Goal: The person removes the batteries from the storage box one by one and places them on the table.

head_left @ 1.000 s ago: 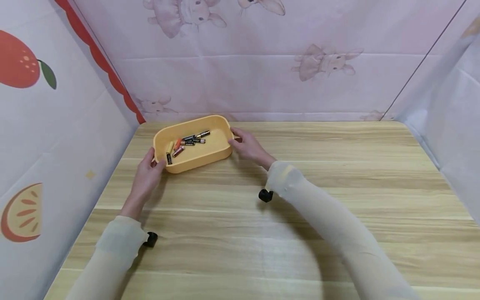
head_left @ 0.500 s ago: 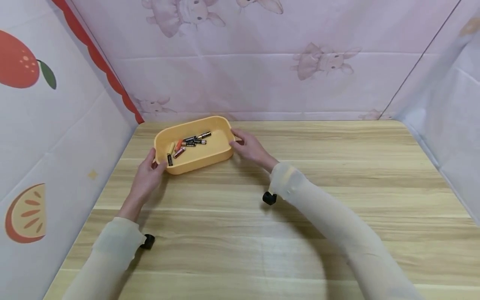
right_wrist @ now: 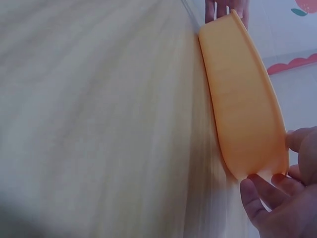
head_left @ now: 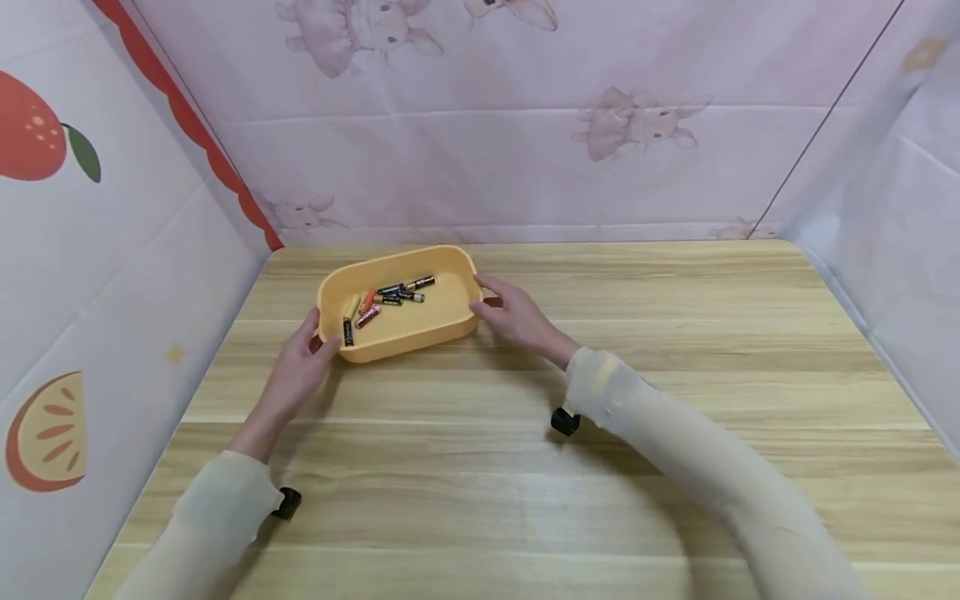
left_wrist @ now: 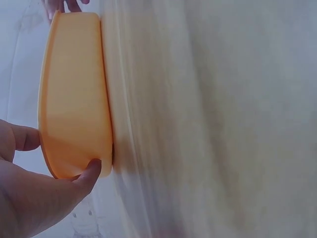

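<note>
A yellow plastic bin (head_left: 408, 340) sits near the back left of the table, slightly turned. My left hand (head_left: 300, 367) grips its left end, with fingers and thumb at the rim. At the opposite end, my right hand (head_left: 521, 317) pinches the rim. Several batteries lie loose inside, mostly toward the left half: black ones (head_left: 348, 332), a yellow one (head_left: 352, 307), an orange one (head_left: 367, 301) and a dark red one (head_left: 368, 316). In the left wrist view, the thumb and fingers of the left hand (left_wrist: 34, 198) straddle the bin's end (left_wrist: 77, 89).
The wood-grain table (head_left: 465, 467) runs up to a pink rabbit-print cloth (head_left: 525, 175) behind the bin. At the left stands a white fruit-print cloth (head_left: 135, 283), and a pale cloth (head_left: 900, 233) borders the right side. A small black device (head_left: 565, 422) is attached at the right cuff.
Both hands have moved the bin a little to the right and toward me. The batteries stay in about the same places inside it, and the grip is unchanged.
</note>
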Demonstrator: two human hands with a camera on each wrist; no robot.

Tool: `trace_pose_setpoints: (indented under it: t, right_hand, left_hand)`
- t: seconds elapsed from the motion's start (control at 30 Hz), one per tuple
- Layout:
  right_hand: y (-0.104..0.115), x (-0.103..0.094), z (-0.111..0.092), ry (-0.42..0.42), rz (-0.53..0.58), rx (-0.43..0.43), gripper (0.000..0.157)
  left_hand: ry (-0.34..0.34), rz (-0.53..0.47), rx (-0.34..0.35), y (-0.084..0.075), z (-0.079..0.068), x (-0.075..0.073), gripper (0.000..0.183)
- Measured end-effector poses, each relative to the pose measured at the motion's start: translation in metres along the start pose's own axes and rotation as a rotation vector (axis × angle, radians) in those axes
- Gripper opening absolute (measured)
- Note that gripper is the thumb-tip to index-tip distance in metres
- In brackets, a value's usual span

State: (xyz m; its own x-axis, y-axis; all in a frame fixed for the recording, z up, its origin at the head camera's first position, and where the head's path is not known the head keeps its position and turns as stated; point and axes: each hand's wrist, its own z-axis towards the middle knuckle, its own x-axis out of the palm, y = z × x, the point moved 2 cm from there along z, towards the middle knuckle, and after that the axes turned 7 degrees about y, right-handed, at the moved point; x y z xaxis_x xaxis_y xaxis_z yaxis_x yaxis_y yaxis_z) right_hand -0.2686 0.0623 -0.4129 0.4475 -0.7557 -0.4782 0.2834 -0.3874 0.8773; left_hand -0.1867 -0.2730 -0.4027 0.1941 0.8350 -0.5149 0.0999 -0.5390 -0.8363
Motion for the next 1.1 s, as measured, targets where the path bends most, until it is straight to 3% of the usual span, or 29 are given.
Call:
trace_pose_setpoints:
  t: [0.4, 0.8, 1.1]
  right_hand:
    - [0.004, 0.003, -0.038, -0.029, -0.041, 0.032, 0.059]
    - [0.004, -0.004, -0.077, -0.065, -0.015, 0.022, 0.060]
    - [0.002, -0.010, -0.106, -0.075, -0.026, 0.007, 0.061]
  left_hand:
    - [0.022, 0.020, 0.056, -0.004, -0.019, 0.016, 0.075]
    - [0.082, -0.023, 0.124, -0.012, -0.033, 0.034, 0.076]
    - [0.102, -0.042, 0.090, -0.019, -0.046, 0.049, 0.078]
